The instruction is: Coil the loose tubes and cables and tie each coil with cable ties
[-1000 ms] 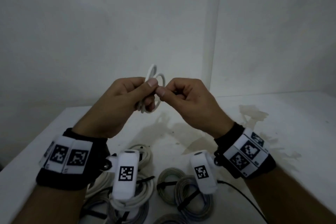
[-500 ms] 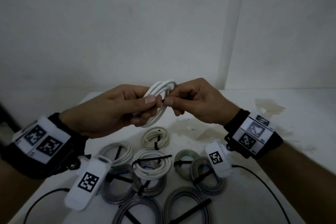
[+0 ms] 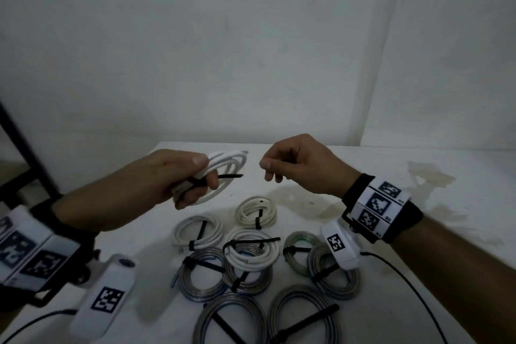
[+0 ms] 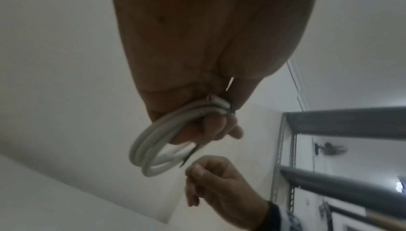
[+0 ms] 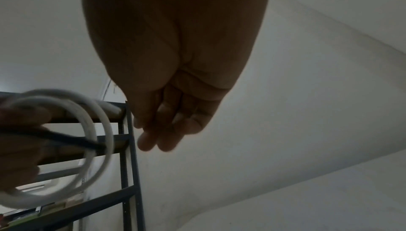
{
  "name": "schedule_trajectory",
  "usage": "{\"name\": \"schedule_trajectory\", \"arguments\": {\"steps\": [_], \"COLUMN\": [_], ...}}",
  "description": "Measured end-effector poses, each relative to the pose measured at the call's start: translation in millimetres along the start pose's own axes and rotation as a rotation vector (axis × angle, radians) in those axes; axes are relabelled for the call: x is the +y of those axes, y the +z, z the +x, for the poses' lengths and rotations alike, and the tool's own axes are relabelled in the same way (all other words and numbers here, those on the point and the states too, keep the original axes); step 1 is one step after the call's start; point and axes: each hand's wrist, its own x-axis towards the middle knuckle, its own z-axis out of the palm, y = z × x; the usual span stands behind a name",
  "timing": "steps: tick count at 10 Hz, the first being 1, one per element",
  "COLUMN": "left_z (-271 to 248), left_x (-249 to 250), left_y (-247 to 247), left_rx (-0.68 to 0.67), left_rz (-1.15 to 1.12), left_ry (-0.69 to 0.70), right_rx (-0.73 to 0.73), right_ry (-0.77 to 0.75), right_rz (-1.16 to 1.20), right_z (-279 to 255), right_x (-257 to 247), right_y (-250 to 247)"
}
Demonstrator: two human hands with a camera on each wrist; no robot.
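My left hand (image 3: 178, 176) gripped the white cable coil (image 3: 223, 173), its black cable tie (image 3: 229, 176) tail sticking out, above the table (image 3: 418, 274) near its far edge, while my right hand (image 3: 296, 165) hung loosely curled and empty beside it.

On my head view both forearms are bare. Each wrist wears a black band (image 3: 413, 215) carrying white panels printed with square black-and-white markers (image 3: 379, 202). A white camera pod (image 3: 341, 246) with its own marker hangs under each wrist, and a thin black cable (image 3: 405, 279) trails from it. The left band (image 3: 30, 254) looks blurred to me.
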Motion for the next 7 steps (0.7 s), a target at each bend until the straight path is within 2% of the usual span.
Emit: {"name": "schedule_trajectory", "arguments": {"steps": [1,2,3,4,5,6,7], "left_z": [-5,12,39,58,60,50,17], "left_x": [-21,-51,-77,-98,-110,-104,-87], "left_y": [-11,-14,-6,13,26,20,18], "left_rx": [0.069,0.094,0.037,-0.133,-0.215,-0.157,-0.016], "left_rz": [0.414,0.699,0.859,1.006,1.072,1.03,0.843], "left_ry": [0.014,-0.022,-0.067,-0.156,-0.163,-0.13,0.02], "right_rx": [-0.06,-0.114,-0.131,-0.147,-0.181,-0.178,-0.211], "right_ry": [0.061,0.099,0.131,0.181,0.207,0.218,0.185], "right_rz": [-0.071,-0.086,-0.092,-0.099,-0.117,-0.138,-0.141], "right_z": [-5,-11,-17,-28,-43,-59,-82], "right_x": [3,0,-2,-5,-10,-23,-35], "right_y": [-5,-3,-4,-13,-24,-36,-33]}}
